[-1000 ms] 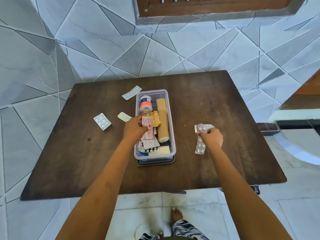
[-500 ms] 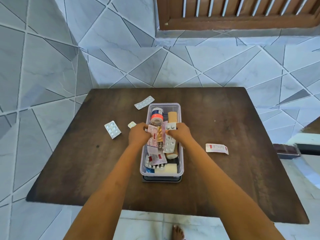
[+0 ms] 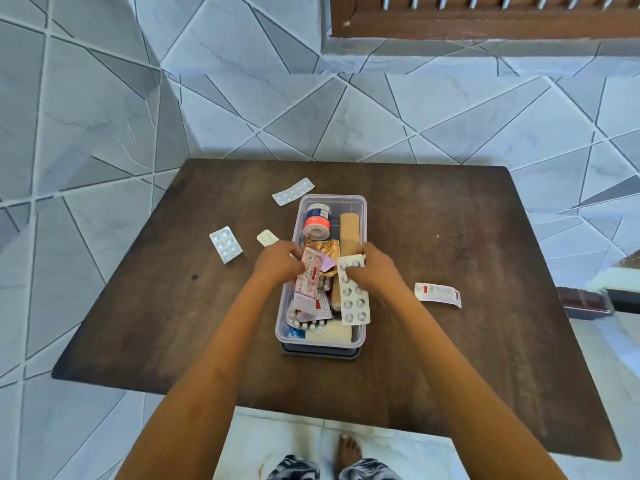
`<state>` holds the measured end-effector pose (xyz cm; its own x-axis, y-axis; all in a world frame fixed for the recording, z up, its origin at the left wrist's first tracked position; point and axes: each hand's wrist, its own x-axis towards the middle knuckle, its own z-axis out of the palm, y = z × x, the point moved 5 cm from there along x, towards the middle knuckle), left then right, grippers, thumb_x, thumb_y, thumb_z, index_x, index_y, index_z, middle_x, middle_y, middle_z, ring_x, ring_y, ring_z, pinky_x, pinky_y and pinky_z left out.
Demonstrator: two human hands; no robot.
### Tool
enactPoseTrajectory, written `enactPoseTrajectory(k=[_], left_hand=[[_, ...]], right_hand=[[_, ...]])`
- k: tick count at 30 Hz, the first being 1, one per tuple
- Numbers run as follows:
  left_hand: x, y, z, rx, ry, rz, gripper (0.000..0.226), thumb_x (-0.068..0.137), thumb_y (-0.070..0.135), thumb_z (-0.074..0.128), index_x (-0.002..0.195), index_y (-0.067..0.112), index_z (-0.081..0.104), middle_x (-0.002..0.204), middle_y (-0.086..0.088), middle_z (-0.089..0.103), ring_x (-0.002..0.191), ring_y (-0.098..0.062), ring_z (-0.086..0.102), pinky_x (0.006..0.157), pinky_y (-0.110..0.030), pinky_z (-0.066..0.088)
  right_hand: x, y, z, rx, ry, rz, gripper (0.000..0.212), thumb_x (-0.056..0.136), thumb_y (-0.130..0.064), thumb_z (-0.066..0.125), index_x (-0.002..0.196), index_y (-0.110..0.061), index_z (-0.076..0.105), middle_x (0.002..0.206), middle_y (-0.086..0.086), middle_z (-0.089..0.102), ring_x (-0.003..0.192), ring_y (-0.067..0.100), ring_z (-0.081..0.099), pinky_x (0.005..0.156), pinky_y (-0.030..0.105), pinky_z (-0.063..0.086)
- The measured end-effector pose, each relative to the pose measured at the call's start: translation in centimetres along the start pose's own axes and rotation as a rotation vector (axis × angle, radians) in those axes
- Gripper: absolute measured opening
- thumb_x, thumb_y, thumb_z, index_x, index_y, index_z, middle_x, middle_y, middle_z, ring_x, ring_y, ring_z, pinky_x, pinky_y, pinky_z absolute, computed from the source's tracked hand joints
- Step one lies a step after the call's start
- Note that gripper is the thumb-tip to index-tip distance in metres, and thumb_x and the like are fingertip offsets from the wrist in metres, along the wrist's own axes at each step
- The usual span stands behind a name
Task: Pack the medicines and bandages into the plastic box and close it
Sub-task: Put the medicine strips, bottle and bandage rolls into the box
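Note:
A clear plastic box (image 3: 362, 216) stands open mid-table on its dark lid (image 3: 320, 353). Inside lie a tan bandage roll (image 3: 349, 228), a tape roll (image 3: 316, 221), a gold foil strip (image 3: 320, 244) and several pill strips. My right hand (image 3: 374, 270) holds a long white blister strip (image 3: 353, 296) over the box's right side. My left hand (image 3: 277, 263) grips a pink pill strip (image 3: 311, 268) over the box's left side. On the table lie a blister pack (image 3: 225, 244), a small yellowish strip (image 3: 266, 237), a long strip (image 3: 292, 191) and a red-and-white strip (image 3: 438, 294).
The dark wooden table (image 3: 173, 306) stands on a tiled floor against a tiled wall. A wooden frame (image 3: 485, 19) is up on the wall. A dark object (image 3: 585, 303) sits off the table's right edge. My bare foot (image 3: 349, 452) shows below.
My right hand carried the white blister strip from the table's right side over to the box. The red-and-white strip now lies uncovered on the right. My left hand stayed at the box.

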<state>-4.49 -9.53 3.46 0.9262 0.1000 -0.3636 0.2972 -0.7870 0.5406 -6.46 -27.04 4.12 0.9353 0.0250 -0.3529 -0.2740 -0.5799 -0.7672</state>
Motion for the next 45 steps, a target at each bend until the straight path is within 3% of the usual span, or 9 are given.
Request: enactPoseTrajectory(k=[4, 8, 14, 18, 24, 29, 32, 39, 45], left_hand=[[-0.6, -1.2, 1.2, -0.040, -0.067, -0.020, 0.020, 0.077, 0.001, 0.060, 0.067, 0.018, 0.054, 0.100, -0.018, 0.070, 0.091, -0.032, 0.070, 0.084, -0.046, 0.058], [-0.9, -1.6, 1.9, 0.062, -0.123, 0.070, 0.024, 0.076, 0.000, 0.061, 0.098, 0.011, 0.061, 0.106, -0.018, 0.068, 0.093, -0.032, 0.068, 0.082, -0.044, 0.058], [-1.7, -0.3, 1.9, 0.369, 0.007, 0.258, 0.041, 0.079, 0.003, 0.058, 0.119, 0.012, 0.060, 0.115, -0.016, 0.066, 0.103, -0.032, 0.063, 0.084, -0.040, 0.053], [-1.8, -0.7, 1.5, 0.260, -0.011, 0.272, 0.035, 0.077, 0.001, 0.061, 0.110, 0.012, 0.065, 0.110, -0.013, 0.067, 0.098, -0.030, 0.064, 0.082, -0.038, 0.052], [-0.1, -0.8, -1.1, 0.006, 0.195, 0.259, 0.020, 0.082, 0.004, 0.055, 0.093, 0.011, 0.070, 0.101, -0.010, 0.071, 0.083, -0.023, 0.064, 0.072, -0.031, 0.053], [1.5, -1.1, -1.7, -0.026, 0.243, 0.212, 0.015, 0.085, 0.009, 0.060, 0.095, 0.010, 0.070, 0.102, -0.011, 0.071, 0.083, -0.020, 0.062, 0.080, -0.032, 0.054], [2.2, -1.2, -1.5, -0.046, 0.246, 0.214, 0.015, 0.085, 0.009, 0.059, 0.095, 0.009, 0.070, 0.102, -0.012, 0.071, 0.088, -0.023, 0.064, 0.083, -0.035, 0.055], [4.2, -2.4, -3.1, -0.149, 0.347, 0.151, 0.014, 0.085, 0.008, 0.059, 0.093, 0.008, 0.070, 0.101, -0.010, 0.071, 0.091, -0.022, 0.064, 0.077, -0.030, 0.049], [7.2, -7.8, -5.5, -0.169, 0.372, -0.229, 0.030, 0.082, 0.018, 0.055, 0.112, 0.020, 0.061, 0.124, -0.004, 0.059, 0.116, -0.026, 0.055, 0.086, -0.035, 0.043]], right_hand=[[-1.3, 0.6, 1.0, -0.014, 0.057, -0.041, 0.039, 0.084, -0.001, 0.053, 0.121, -0.006, 0.038, 0.110, 0.022, 0.062, 0.098, 0.037, 0.061, 0.072, 0.038, 0.047], [-1.9, 0.3, 2.8, -0.173, 0.060, -0.156, 0.038, 0.084, 0.002, 0.054, 0.119, -0.008, 0.042, 0.105, 0.022, 0.064, 0.085, 0.034, 0.061, 0.068, 0.038, 0.047], [-2.2, 0.0, 4.7, -0.735, 0.192, -0.344, 0.034, 0.085, -0.005, 0.056, 0.118, -0.006, 0.052, 0.123, 0.015, 0.053, 0.115, 0.029, 0.049, 0.092, 0.036, 0.044], [-2.3, 0.6, 4.3, -0.694, 0.209, -0.349, 0.031, 0.085, -0.014, 0.058, 0.115, -0.004, 0.058, 0.128, 0.014, 0.053, 0.125, 0.029, 0.042, 0.105, 0.037, 0.036], [-2.0, 3.2, -0.6, -0.302, 0.481, -0.146, 0.034, 0.085, -0.001, 0.050, 0.118, -0.004, 0.057, 0.121, 0.016, 0.059, 0.111, 0.030, 0.053, 0.092, 0.038, 0.047], [0.1, 8.7, -2.1, -0.664, 0.257, 0.220, 0.057, 0.087, -0.005, 0.051, 0.140, -0.005, 0.029, 0.147, 0.018, 0.036, 0.139, 0.033, 0.028, 0.113, 0.042, 0.028], [0.3, 9.8, -2.8, -0.748, 0.279, 0.289, 0.042, 0.088, -0.003, 0.047, 0.131, -0.003, 0.041, 0.135, 0.021, 0.045, 0.127, 0.037, 0.040, 0.104, 0.043, 0.035], [2.3, 5.1, -5.2, -0.756, 0.422, 0.244, 0.024, 0.086, 0.002, 0.050, 0.106, -0.002, 0.063, 0.112, 0.021, 0.062, 0.109, 0.039, 0.054, 0.094, 0.044, 0.042], [3.4, -4.3, -6.0, -0.598, 0.663, -0.010, 0.023, 0.090, -0.004, 0.050, 0.111, -0.002, 0.059, 0.120, 0.022, 0.055, 0.097, 0.041, 0.061, 0.082, 0.045, 0.050]])
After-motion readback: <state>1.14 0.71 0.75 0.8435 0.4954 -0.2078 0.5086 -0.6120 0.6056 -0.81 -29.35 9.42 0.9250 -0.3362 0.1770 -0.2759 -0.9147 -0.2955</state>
